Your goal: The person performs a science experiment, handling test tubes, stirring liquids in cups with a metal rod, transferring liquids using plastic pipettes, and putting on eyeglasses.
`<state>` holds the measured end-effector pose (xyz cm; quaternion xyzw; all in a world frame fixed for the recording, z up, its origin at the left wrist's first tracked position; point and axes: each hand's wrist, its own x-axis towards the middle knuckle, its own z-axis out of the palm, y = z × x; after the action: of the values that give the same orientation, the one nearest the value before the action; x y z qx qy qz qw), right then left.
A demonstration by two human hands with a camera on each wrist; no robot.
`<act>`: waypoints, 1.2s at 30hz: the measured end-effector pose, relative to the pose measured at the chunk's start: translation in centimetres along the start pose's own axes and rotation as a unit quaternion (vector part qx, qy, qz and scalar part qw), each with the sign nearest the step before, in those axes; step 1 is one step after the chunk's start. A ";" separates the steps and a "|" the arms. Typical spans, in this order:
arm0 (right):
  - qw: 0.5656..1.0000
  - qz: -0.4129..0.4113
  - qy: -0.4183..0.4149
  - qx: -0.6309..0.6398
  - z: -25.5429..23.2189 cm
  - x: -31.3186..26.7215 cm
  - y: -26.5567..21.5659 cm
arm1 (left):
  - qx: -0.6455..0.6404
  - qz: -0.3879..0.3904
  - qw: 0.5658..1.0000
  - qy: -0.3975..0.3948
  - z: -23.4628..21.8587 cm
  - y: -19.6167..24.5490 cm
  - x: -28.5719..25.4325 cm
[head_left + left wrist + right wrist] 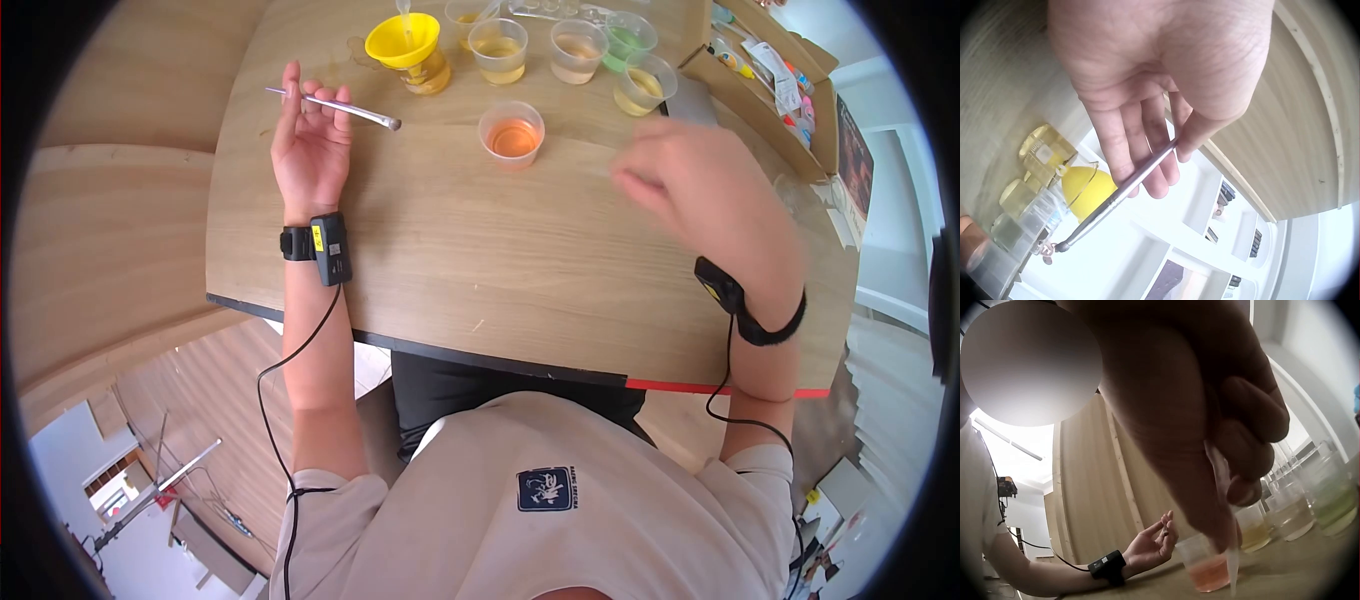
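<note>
Palm up at the table's left side, my left hand [312, 155] pinches a slim silver-handled brush [350, 108] between thumb and fingers. Its small grey-brown tip points right in the head view. My right hand [705, 185], slightly blurred, is above the table's right side with fingers curled. In the right wrist view it grips a translucent plastic dropper [1233, 572], whose thin end points down; the head view hides it. A clear cup of orange liquid [512, 138] stands between the hands. Past the left hand, a yellow funnel [400, 42] sits over a beaker of amber liquid [430, 76].
Several clear cups stand along the back, with yellowish liquid [498, 62], pale liquid [577, 62] and green liquid [628, 40]. An open cardboard box [750, 105] of small bottles and packets is at the back right. The table's front edge [500, 368] is close to my body.
</note>
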<state>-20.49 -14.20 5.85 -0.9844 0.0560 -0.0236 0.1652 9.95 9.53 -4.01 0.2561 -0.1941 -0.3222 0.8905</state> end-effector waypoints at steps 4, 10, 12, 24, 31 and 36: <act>0.996 0.046 0.048 -0.063 0.0 -0.1 1.2 | -0.014 -0.009 1.000 -0.012 0.5 -0.1 0.0; 0.998 -0.011 -0.052 -0.037 -1.0 -1.3 -0.3 | -0.016 -0.012 1.000 0.007 0.3 0.0 0.1; 0.999 -0.022 -0.028 -0.010 -0.5 -1.0 0.0 | -0.017 -0.012 1.000 -0.003 0.4 -0.1 0.0; 0.997 0.072 -0.021 -0.020 -4.4 -2.5 2.1 | -0.009 -0.007 1.000 -0.014 -0.1 0.0 0.1; 0.991 0.123 -0.041 -0.019 -3.5 -1.7 3.4 | -0.007 -0.006 1.000 -0.012 0.0 0.0 0.3; 0.995 0.085 -0.049 -0.034 -3.3 -1.5 3.3 | -0.031 -0.017 0.999 -0.022 0.2 0.1 0.2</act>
<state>-22.55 -18.15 7.89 -0.9811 0.1325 0.0406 0.1352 10.07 9.41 -3.78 0.2242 -0.1988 -0.3487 0.8880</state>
